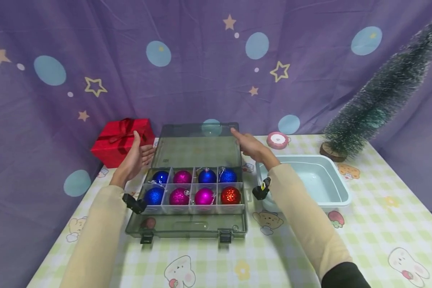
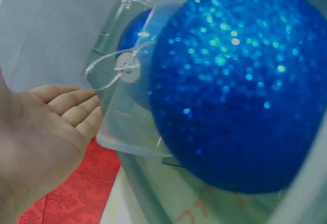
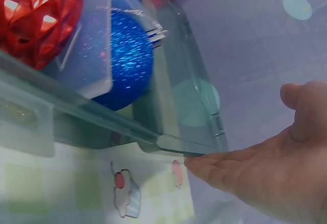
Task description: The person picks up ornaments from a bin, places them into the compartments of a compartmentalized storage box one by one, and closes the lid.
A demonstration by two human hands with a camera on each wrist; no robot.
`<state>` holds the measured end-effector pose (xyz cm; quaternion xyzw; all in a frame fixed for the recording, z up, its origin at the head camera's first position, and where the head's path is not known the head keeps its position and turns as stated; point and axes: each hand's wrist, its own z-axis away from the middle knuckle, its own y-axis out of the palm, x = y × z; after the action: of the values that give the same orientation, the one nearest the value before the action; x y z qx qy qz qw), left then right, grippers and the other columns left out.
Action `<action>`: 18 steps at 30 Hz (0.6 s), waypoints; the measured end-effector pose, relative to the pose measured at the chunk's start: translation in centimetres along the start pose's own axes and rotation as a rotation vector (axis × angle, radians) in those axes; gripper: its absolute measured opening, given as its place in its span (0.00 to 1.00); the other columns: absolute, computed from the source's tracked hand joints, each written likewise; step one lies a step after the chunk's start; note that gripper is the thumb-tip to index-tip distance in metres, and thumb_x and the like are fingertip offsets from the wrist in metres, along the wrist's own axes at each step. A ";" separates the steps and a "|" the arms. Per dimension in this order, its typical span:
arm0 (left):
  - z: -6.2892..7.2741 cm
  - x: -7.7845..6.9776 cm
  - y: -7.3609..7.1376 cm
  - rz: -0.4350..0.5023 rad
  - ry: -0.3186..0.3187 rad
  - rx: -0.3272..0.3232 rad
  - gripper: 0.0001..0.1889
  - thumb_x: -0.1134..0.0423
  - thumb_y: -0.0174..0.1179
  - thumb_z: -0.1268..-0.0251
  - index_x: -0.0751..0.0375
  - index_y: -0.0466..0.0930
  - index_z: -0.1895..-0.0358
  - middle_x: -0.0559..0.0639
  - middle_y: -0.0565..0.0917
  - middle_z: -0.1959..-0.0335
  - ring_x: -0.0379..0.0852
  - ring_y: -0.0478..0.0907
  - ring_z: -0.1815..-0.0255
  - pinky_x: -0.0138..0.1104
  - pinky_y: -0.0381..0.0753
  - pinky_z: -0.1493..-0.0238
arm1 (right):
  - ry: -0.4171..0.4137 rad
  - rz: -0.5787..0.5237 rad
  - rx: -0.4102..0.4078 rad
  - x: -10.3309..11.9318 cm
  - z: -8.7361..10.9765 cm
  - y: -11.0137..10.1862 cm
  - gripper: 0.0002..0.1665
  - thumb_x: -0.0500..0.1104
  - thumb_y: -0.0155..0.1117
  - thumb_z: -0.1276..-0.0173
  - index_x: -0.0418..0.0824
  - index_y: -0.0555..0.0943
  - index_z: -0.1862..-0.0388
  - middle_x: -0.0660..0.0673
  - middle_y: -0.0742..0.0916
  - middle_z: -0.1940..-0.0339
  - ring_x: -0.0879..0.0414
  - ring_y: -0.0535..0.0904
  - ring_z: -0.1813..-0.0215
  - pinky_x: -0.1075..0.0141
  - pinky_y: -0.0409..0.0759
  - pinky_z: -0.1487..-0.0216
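A smoky clear plastic organizer box (image 1: 187, 234) stands on the table with its lid (image 1: 198, 152) raised at the back. Its divided tray holds two rows of Christmas baubles: blue (image 1: 207, 176), pink (image 1: 204, 196) and one red (image 1: 230, 195). My left hand (image 1: 133, 160) is at the box's left side, palm inward, thumb up and fingers straight, with fingertips right at the lid's edge. On the other side, my right hand (image 1: 253, 147) has its straight fingers at the lid's right edge. In the left wrist view a glittery blue bauble (image 2: 240, 86) fills much of the frame.
A red gift box (image 1: 120, 144) with a bow sits behind my left hand. To the right are a pale blue plastic basin (image 1: 340, 190), a ribbon roll (image 1: 278, 140) and a small artificial Christmas tree (image 1: 378, 100). A purple curtain (image 1: 201, 80) hangs behind the table.
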<state>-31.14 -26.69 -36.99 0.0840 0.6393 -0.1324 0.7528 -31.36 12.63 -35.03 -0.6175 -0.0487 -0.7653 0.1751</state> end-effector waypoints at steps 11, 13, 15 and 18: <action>2.3 -1.5 -0.3 0.031 0.105 -0.049 0.57 0.23 0.16 0.29 0.76 0.34 0.19 0.70 0.43 0.18 0.62 0.40 0.17 0.45 0.38 0.17 | -0.063 0.030 0.066 2.3 2.4 -1.2 0.49 0.63 0.38 0.14 0.32 0.37 0.15 0.29 0.52 0.16 0.33 0.52 0.18 0.45 0.50 0.18; 2.8 -1.7 -0.3 0.013 0.109 -0.052 0.56 0.24 0.17 0.28 0.75 0.35 0.19 0.69 0.44 0.17 0.62 0.40 0.17 0.45 0.39 0.17 | -0.080 0.029 0.075 2.5 3.0 -1.2 0.49 0.62 0.39 0.14 0.32 0.36 0.15 0.30 0.52 0.16 0.33 0.53 0.18 0.45 0.49 0.18; 3.2 -1.8 -0.3 -0.010 0.119 -0.052 0.55 0.25 0.18 0.26 0.74 0.35 0.19 0.69 0.44 0.17 0.62 0.40 0.17 0.44 0.39 0.17 | -0.102 0.043 0.086 2.7 3.7 -1.4 0.49 0.62 0.39 0.14 0.32 0.36 0.15 0.32 0.51 0.15 0.34 0.53 0.18 0.45 0.49 0.18; 4.0 -2.1 -0.1 -0.028 0.145 -0.051 0.54 0.26 0.20 0.25 0.75 0.35 0.19 0.70 0.45 0.17 0.62 0.41 0.17 0.44 0.40 0.17 | -0.138 0.064 0.089 2.7 4.7 -1.5 0.49 0.62 0.40 0.14 0.32 0.37 0.15 0.31 0.51 0.15 0.35 0.53 0.18 0.45 0.49 0.18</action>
<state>-27.69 -27.84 -34.26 0.0652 0.6965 -0.1202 0.7044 -27.95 14.82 -31.11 -0.6618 -0.0749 -0.7118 0.2232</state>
